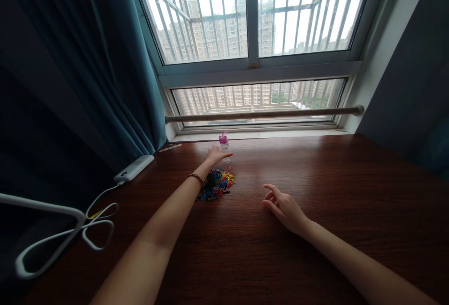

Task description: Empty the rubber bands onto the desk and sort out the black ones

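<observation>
A small clear bottle with a pink cap (223,140) and a thin pink loop stands upright at the far side of the brown table. My left hand (213,156) is right beside it, the thumb stretched out across the front of the bottle; its other fingers are partly hidden, and I see no firm grip. Just below that hand lies a heap of small multicoloured loops, like hair ties (218,183), blue, red and yellow among them. One small reddish loop (229,168) lies apart from the heap. To the right, my right hand (283,206) hovers over or rests on the tabletop, fingers loosely bent and apart, holding nothing.
On the left a white power strip (134,168) lies by the blue curtain (140,85), with a white cable and a bent white tube (49,204) nearer me. A flat patterned strip (170,147) lies at the table's far left corner. Behind runs a metal rail (266,114) before the window.
</observation>
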Tool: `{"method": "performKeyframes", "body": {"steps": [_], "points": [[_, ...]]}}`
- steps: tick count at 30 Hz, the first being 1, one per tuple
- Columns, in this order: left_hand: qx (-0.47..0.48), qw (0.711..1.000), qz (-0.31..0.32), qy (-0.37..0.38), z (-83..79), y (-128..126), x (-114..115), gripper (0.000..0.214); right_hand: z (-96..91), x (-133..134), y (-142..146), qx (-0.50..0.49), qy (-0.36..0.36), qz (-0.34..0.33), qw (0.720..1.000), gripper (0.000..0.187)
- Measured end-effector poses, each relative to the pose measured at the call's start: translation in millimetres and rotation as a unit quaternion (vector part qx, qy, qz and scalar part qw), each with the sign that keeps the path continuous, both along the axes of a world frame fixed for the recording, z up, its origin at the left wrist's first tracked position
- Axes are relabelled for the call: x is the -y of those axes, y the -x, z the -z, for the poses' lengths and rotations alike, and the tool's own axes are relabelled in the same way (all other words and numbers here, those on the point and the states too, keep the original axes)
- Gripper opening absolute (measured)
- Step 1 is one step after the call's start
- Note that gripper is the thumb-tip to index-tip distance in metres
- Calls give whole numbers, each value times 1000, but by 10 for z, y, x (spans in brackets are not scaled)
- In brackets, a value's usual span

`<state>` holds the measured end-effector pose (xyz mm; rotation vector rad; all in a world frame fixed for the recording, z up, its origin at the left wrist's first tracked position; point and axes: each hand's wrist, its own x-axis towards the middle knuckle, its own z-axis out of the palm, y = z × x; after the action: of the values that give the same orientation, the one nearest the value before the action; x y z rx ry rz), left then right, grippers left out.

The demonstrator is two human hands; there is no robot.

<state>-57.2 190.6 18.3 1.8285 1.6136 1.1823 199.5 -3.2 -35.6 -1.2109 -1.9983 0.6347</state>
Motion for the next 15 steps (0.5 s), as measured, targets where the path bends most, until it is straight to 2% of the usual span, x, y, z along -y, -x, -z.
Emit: {"method": "performKeyframes", "body": {"steps": [2,4,6,7,8,9,11,13,15], "points": [[-22,999,-34,-36,-118,-20,224,59,3,1,-7,3,2,1,1000,39],[-44,995,-29,-84,-170,-88,591,57,-10,13,-10,3,2,-1,1000,39],[-65,990,19,-120,-128,-193,1074,50,-52,47,5,5,-12,-7,1000,39],[-80,986,65,-134,-75,-248,1334,44,-83,76,23,9,-24,-15,1000,39],[-100,971,148,-161,-7,-298,1587,41,-119,114,50,17,-38,-33,999,39],[-122,948,235,-175,69,-339,1822,47,-155,162,85,29,-53,-64,996,38],[-193,885,385,-178,216,-390,2190,69,-217,279,169,59,-80,-170,980,36],[-251,821,469,-205,321,-410,2398,78,-248,404,249,83,-93,-295,947,44],[-312,761,518,-233,374,-423,2464,63,-258,505,295,92,-66,-356,928,58]]}}
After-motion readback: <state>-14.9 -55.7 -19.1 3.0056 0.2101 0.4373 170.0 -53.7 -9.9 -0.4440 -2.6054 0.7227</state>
